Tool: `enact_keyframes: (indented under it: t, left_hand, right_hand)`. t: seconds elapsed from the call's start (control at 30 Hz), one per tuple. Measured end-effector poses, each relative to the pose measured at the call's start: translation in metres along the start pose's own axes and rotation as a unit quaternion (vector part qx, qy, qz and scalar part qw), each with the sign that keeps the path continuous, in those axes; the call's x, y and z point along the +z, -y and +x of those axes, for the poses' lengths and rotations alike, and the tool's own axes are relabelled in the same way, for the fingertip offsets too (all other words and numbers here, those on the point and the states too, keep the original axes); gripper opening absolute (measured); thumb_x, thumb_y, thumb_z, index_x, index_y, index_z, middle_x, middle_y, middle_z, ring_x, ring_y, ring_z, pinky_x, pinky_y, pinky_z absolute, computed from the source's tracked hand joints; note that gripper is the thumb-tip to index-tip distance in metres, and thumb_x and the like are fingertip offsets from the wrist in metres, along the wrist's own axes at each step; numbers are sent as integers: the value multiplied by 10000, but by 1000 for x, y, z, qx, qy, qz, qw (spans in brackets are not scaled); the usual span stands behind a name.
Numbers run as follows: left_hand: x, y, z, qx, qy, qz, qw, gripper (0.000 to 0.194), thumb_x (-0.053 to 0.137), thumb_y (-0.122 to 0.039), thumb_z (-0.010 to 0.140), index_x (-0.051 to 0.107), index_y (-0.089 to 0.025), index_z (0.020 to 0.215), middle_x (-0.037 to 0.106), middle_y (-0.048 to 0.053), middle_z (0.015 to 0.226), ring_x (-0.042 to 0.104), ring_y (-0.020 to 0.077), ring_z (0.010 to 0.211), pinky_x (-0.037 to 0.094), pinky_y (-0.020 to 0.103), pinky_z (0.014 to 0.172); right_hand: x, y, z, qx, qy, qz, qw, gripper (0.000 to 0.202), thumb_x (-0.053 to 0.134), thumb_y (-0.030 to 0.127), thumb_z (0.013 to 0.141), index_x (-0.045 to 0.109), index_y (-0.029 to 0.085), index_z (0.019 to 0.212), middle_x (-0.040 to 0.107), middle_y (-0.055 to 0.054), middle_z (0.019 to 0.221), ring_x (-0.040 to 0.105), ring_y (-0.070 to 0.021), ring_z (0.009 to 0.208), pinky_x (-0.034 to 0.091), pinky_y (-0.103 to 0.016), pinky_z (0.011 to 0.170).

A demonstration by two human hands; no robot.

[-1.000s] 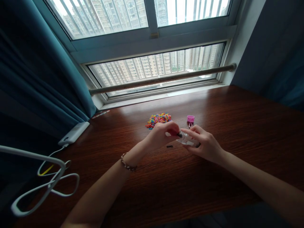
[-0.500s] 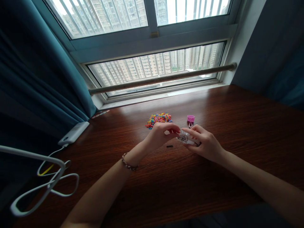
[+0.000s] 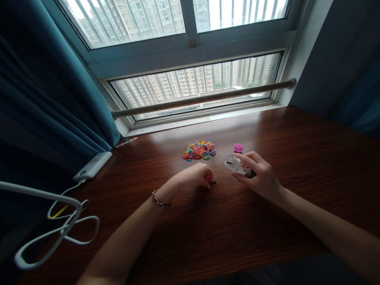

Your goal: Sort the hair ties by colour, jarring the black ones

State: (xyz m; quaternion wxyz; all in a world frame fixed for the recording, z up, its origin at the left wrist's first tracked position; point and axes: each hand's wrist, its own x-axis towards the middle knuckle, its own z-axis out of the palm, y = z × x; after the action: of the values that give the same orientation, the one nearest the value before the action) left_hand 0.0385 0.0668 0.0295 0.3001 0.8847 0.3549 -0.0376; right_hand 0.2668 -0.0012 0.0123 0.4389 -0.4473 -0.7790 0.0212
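Jar (image 3: 238,165) x1 gripped in R hand (image 3: 261,173), L hand (image 3: 196,176) at 1 dk. pc. (image 3: 214,182), hold unclear, 1 lid (image 3: 238,148)

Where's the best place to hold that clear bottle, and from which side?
Probably around the body of the bottle, coming from the right, as the right hand does. The bottle is tilted, with its round mouth turned left, towards the side where the left hand is, so a grip around the body should leave the opening free.

The brown table (image 3: 267,237) carries colourful bands (image 3: 198,151) and a pink cap (image 3: 238,147).
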Motion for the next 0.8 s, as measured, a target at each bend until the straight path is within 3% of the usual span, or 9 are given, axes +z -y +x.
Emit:
enact_keyframes:
  t: [0.23,0.4,0.5,0.63,0.7,0.8]
  left_hand:
    - [7,0,5,-43,-45,-4,998,62,658,-164,620,642,-139,675,590,-20,602,503,92,545,328,171,479]
    - [4,-1,4,-11,-38,-23,999,53,624,-155,635,660,-125,661,604,-4,585,516,93,532,352,175,485]
    - [2,-6,3,-5,-97,-102,990,70,605,-173,661,637,-117,689,610,3,595,548,103,552,386,178,495]
    - [-3,-14,3,34,-187,-269,944,118,612,-206,698,603,-95,734,624,29,634,588,116,588,462,215,564]
    - [-4,-18,2,70,-225,-296,926,134,639,-212,687,611,-91,737,632,40,677,591,117,630,479,231,612]
    - [-5,-24,1,100,-251,-278,922,142,656,-220,686,631,-96,750,638,45,721,582,115,675,479,231,648]
  right_hand:
    - [-2,0,-1,-25,-21,13,999,438,615,343,761,520,222,1170,530,-60,931,565,-180,751,483,-293,682]
    - [0,-2,-1,-28,-5,3,1000,442,621,344,757,519,234,1172,536,-62,956,565,-194,796,489,-307,712]
    - [0,-3,-1,-29,11,-8,999,409,627,320,754,537,237,1145,543,-63,967,563,-207,843,487,-317,742]
    - [1,-4,0,-12,27,-31,999,389,633,307,752,552,229,1125,548,-67,978,561,-216,862,483,-335,766]
    - [2,-5,0,-3,34,-42,999,383,630,311,754,556,233,1122,551,-67,978,563,-220,860,483,-345,770]
    - [3,-6,-1,-3,37,-45,998,385,625,317,757,556,241,1127,557,-65,974,567,-220,854,487,-346,763]
